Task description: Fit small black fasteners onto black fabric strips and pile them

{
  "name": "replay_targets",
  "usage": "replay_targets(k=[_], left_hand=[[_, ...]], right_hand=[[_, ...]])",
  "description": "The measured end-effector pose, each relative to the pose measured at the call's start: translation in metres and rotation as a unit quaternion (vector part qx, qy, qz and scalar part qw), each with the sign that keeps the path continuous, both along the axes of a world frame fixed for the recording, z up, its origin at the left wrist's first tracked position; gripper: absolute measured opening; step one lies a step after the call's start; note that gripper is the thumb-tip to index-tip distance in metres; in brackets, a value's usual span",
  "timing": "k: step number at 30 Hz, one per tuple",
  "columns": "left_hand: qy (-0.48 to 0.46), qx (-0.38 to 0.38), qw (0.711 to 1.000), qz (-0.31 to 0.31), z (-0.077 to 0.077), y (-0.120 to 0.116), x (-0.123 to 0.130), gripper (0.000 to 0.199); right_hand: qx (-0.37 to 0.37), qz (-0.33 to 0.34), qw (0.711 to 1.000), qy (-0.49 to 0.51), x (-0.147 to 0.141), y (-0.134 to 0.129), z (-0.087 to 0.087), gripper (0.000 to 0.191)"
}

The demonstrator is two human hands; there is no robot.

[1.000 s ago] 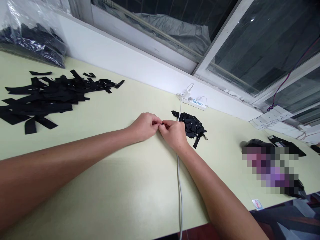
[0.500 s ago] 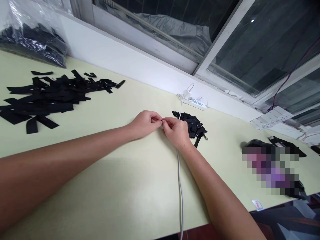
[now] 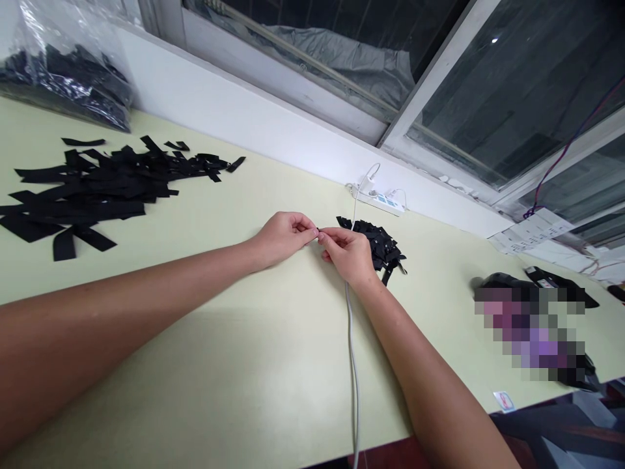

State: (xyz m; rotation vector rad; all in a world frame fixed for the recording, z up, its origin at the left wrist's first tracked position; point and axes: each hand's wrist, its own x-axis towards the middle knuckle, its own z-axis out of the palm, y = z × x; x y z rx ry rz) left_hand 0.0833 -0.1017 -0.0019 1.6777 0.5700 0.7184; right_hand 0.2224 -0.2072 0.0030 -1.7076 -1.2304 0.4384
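My left hand (image 3: 286, 240) and my right hand (image 3: 352, 257) meet fingertip to fingertip above the middle of the table. Both pinch a tiny black piece (image 3: 319, 230), probably a bit of black strip; the fingers cover most of it. Just beyond my right hand lies a heap of small black strip pieces (image 3: 379, 244), some with shiny specks. Longer flat black strips (image 3: 107, 185) are spread in a loose pile at the left.
A clear plastic bag (image 3: 78, 85) of black pieces rests at the back left. A grey cable (image 3: 350, 345) crosses the table (image 3: 234, 365) under my right wrist, near a white power strip (image 3: 383, 202). Dark items (image 3: 561, 286) lie at the right.
The fingers have shifted slightly around the small black piece, and my right hand's lower fingers have loosened a little. The piles look unchanged.
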Motion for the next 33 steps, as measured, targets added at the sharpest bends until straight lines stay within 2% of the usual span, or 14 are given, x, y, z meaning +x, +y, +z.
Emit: replay_targets(k=[6, 15, 17, 20, 24, 33], left_hand=[[-0.002, -0.031, 1.0, -0.003, 0.002, -0.001, -0.001, 0.016], [-0.001, -0.054, 0.999, -0.004, 0.001, 0.002, 0.001, 0.017], [-0.008, -0.068, 0.998, -0.018, 0.002, 0.001, 0.001, 0.016], [-0.03, -0.086, 0.993, -0.073, 0.005, -0.003, -0.001, 0.014], [-0.052, -0.073, 0.987, -0.13, 0.004, -0.007, -0.003, 0.013], [-0.033, -0.029, 0.996, -0.075, 0.001, -0.006, -0.003, 0.012]], right_hand=[[0.015, -0.008, 0.997, 0.076, 0.002, 0.002, 0.002, 0.034], [-0.009, -0.031, 0.991, 0.129, 0.007, -0.003, 0.01, 0.033], [0.018, -0.012, 0.991, 0.13, 0.01, -0.003, 0.01, 0.031], [0.059, 0.059, 0.985, 0.152, 0.009, -0.002, 0.012, 0.028], [0.02, 0.13, 0.973, 0.188, 0.006, -0.002, 0.012, 0.026], [-0.006, 0.129, 0.977, 0.167, 0.01, -0.002, 0.008, 0.027]])
